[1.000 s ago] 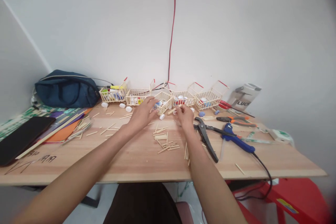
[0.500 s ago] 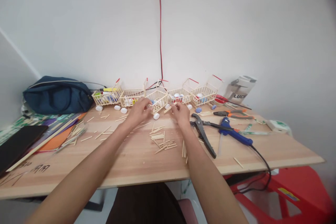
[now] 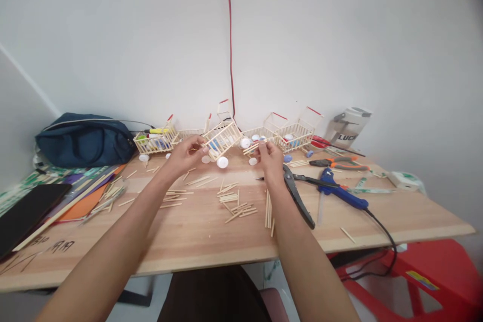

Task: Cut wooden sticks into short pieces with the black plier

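Observation:
My left hand (image 3: 188, 153) is closed on the front end of a miniature shopping cart (image 3: 222, 141) made of thin wooden sticks. The cart is tilted and raised off the table, showing white disc wheels (image 3: 222, 162) and a red-tipped handle. In my right hand (image 3: 269, 156) a few short wooden sticks (image 3: 253, 148) are pinched between thumb and fingers, just right of the cart. Behind my hands stand more stick carts: one at the left (image 3: 156, 141) and one at the right (image 3: 294, 136), with small coloured things inside.
Loose sticks (image 3: 239, 209) lie on the wooden table (image 3: 181, 241). To the right are grey-handled cutters (image 3: 300, 201), a blue glue gun (image 3: 339, 191) with a cable and orange-handled pliers (image 3: 339, 162). A blue bag (image 3: 86, 141) and a black phone (image 3: 30, 211) are at the left.
The middle cart has been lifted off the table and tilted by my left hand, which moved left. My right hand shifted slightly right, still holding the sticks.

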Demonstrator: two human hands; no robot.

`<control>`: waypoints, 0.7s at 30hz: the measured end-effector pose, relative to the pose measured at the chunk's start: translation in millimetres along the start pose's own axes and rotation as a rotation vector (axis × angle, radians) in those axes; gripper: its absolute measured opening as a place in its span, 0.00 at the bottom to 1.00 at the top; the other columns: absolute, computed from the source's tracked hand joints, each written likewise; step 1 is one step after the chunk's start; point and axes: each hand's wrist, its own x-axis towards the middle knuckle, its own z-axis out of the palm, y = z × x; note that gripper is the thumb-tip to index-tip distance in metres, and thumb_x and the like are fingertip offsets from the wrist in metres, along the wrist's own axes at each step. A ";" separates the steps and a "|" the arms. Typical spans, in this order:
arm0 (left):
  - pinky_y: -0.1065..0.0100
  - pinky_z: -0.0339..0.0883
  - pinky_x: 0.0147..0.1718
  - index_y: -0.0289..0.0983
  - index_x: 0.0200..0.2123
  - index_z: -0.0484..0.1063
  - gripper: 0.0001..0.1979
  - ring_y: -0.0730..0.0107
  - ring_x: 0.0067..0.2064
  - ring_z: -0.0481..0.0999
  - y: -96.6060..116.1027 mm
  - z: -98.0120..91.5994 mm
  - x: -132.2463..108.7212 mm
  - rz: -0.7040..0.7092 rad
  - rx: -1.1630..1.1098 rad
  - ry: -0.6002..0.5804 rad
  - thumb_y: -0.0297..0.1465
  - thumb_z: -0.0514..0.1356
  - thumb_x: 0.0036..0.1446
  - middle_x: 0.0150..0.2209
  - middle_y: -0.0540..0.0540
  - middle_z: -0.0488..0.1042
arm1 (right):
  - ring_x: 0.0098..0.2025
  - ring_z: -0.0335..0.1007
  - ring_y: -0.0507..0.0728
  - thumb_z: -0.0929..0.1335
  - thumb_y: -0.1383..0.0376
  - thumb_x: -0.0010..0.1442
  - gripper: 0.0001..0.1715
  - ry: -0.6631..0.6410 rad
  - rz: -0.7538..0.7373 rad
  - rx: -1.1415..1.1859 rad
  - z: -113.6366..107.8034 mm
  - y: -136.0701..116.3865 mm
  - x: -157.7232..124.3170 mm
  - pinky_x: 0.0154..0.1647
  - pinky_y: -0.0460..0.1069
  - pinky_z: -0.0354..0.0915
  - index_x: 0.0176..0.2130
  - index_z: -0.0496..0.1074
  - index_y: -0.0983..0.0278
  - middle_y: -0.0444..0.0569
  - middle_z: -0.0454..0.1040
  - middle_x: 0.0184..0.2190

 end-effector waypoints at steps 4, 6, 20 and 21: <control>0.64 0.68 0.43 0.36 0.38 0.72 0.16 0.63 0.41 0.76 -1.3 -10.1 -7.9 -0.103 -0.338 -0.024 0.41 0.65 0.53 0.37 0.44 0.77 | 0.23 0.65 0.52 0.64 0.49 0.57 0.20 -0.006 -0.012 0.127 1.7 -6.9 -2.5 0.22 0.46 0.60 0.31 0.69 0.62 0.43 0.70 0.22; 0.64 0.69 0.44 0.35 0.38 0.73 0.16 0.62 0.42 0.76 -3.2 -12.6 -10.3 -0.139 -0.452 -0.007 0.40 0.66 0.52 0.38 0.44 0.77 | 0.22 0.63 0.50 0.65 0.49 0.56 0.19 -0.034 0.007 0.190 3.9 -8.6 -3.3 0.21 0.45 0.59 0.31 0.68 0.62 0.42 0.69 0.21; 0.64 0.70 0.42 0.36 0.33 0.73 0.11 0.68 0.38 0.75 -19.2 -17.0 -12.0 -0.199 -0.770 -0.016 0.36 0.67 0.51 0.37 0.47 0.76 | 0.22 0.65 0.49 0.69 0.48 0.53 0.21 -0.339 0.022 0.257 28.2 -24.3 -24.8 0.21 0.44 0.59 0.26 0.70 0.62 0.43 0.71 0.21; 0.64 0.70 0.41 0.36 0.33 0.73 0.12 0.69 0.37 0.75 -18.6 -17.0 -12.5 -0.215 -0.776 -0.016 0.37 0.68 0.50 0.36 0.47 0.76 | 0.22 0.65 0.49 0.69 0.48 0.54 0.21 -0.343 0.005 0.255 29.3 -25.3 -26.1 0.21 0.44 0.58 0.26 0.70 0.62 0.43 0.72 0.21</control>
